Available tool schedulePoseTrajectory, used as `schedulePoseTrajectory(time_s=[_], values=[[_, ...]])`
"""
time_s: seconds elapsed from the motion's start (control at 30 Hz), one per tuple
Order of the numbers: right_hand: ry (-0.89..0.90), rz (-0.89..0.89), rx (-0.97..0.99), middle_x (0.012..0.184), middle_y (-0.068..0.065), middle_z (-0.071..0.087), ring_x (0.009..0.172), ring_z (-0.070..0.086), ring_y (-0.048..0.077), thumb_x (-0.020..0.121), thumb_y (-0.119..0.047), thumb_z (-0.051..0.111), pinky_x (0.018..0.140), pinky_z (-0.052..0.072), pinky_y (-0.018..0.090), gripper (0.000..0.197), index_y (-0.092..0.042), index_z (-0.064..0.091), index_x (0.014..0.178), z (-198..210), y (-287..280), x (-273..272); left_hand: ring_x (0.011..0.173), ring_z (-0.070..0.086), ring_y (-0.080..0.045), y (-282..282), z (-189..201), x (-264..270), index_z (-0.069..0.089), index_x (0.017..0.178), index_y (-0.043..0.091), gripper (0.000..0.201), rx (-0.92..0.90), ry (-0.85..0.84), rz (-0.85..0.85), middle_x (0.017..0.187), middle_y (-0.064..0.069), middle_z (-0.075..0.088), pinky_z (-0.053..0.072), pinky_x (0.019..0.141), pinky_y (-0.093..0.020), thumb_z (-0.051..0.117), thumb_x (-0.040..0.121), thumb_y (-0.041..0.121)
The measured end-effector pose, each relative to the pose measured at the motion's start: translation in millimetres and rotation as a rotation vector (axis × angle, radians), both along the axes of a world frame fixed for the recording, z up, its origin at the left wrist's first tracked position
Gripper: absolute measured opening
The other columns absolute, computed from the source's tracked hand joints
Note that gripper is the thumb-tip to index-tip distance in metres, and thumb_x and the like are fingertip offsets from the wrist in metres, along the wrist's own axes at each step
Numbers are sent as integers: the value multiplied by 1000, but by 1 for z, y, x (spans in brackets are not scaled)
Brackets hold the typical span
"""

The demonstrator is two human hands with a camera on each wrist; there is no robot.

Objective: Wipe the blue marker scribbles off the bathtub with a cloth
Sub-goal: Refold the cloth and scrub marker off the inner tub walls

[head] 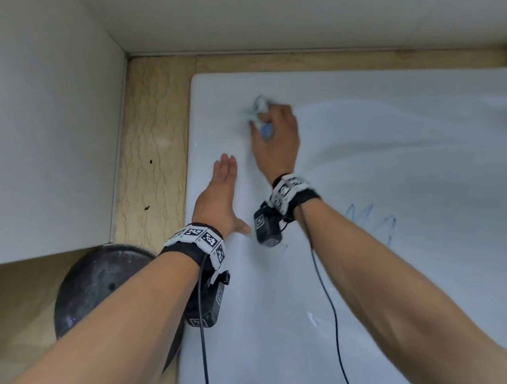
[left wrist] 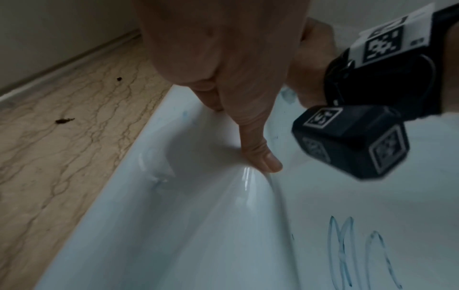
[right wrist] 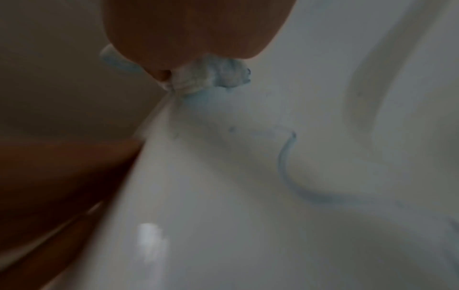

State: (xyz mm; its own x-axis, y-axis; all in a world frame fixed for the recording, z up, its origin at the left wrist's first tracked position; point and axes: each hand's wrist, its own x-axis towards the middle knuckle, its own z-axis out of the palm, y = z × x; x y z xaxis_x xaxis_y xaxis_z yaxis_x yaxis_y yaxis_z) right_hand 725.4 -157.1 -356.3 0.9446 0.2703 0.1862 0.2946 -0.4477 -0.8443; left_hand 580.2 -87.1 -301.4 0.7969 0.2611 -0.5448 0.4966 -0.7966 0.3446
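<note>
Nearest, blue scribbles [head: 372,223] lay untouched on the bathtub [head: 388,289], just right of the right wrist. The left hand [head: 221,195] pressed flat, fingers straight, on the rim. Beyond it, the right hand [head: 275,136] clutched a bunched, ink-stained cloth [head: 259,107] against a faint smear. That loaded cloth could respread ink rather than lift it.

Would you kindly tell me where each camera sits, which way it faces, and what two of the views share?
Head: worn on the head, looking down at the tub; both forearms show, the left hand flat, the right hand holding the cloth.
Left wrist: looks along the left hand at the tub rim; the right wrist's camera shows.
Right wrist: looks past the right hand at the cloth.
Shared: head and left wrist both show the scribbles.
</note>
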Motion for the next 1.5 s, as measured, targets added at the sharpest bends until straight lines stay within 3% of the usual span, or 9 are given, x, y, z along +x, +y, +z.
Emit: schedulePoseTrajectory(time_s=[0.23, 0.4, 0.57, 0.7, 0.93, 1.13, 1.23, 1.37, 1.5], values=[[-215, 394, -86, 112, 12, 62, 99, 57, 32, 90, -16, 72, 87, 48, 40, 24, -6, 66, 110, -11, -21, -14, 152, -10, -13, -1, 1, 0, -12, 158, 16, 156, 16, 1, 12, 164, 0, -18, 22, 115, -25, 98, 49, 38], [-63, -153, -10, 108, 12, 57, 96, 56, 30, 88, -18, 69, 80, 52, 48, 18, -8, 63, 102, -6, -17, 44, 150, -16, -12, 2, 0, -1, -16, 157, 15, 156, 11, 12, -6, 163, 1, -23, 16, 113, -20, 97, 51, 38], [-44, 257, -98, 112, 14, 52, 100, 54, 29, 89, -16, 70, 85, 51, 43, 31, -2, 57, 115, -14, -28, -48, 151, -12, -13, 2, 0, 0, -10, 158, 18, 155, 0, -4, 14, 164, 2, -21, 27, 115, -28, 98, 49, 36], [-166, 433, -152, 116, 18, 51, 104, 54, 31, 91, -17, 69, 88, 50, 41, 26, -3, 54, 106, -20, -44, -20, 151, -13, -13, 0, 2, 0, -9, 158, 15, 153, 21, 0, -7, 164, 1, -20, 26, 115, -27, 97, 50, 38], [60, -171, 88, 108, 12, 48, 95, 54, 22, 89, -22, 71, 80, 49, 33, 25, -7, 53, 93, -16, -20, 2, 151, -16, -15, -1, 2, 2, -16, 156, 14, 157, 43, 44, -35, 163, -1, -23, 18, 116, -24, 96, 51, 43], [218, 110, -32, 99, 8, 47, 82, 42, 7, 89, -21, 73, 71, 35, 10, 27, -9, 49, 89, -31, -53, -55, 151, -16, -14, -1, 1, 1, -16, 157, 14, 157, 34, 19, -21, 163, 0, -23, 19, 117, -27, 96, 50, 41], [155, 148, -101, 102, 4, 42, 80, 46, 13, 90, -22, 71, 68, 39, 15, 27, -15, 45, 87, -27, -55, -15, 150, -17, -13, -3, -1, 2, -17, 156, 15, 157, 50, 22, -22, 163, 1, -24, 20, 116, -25, 96, 50, 42], [299, -274, 1, 100, 6, 45, 75, 48, 17, 89, -24, 69, 74, 47, 36, 27, -16, 44, 87, -30, -40, 3, 150, -17, -14, -3, 0, 3, -17, 156, 14, 158, 47, 20, -25, 163, 1, -24, 19, 117, -26, 96, 50, 44], [319, -66, -72, 92, 3, 48, 74, 44, 10, 90, -27, 70, 66, 37, 22, 28, -15, 46, 84, -30, -54, -66, 151, -16, -14, -1, 0, 0, -16, 157, 14, 156, 41, 15, -34, 163, 0, -24, 21, 117, -28, 95, 51, 46]])
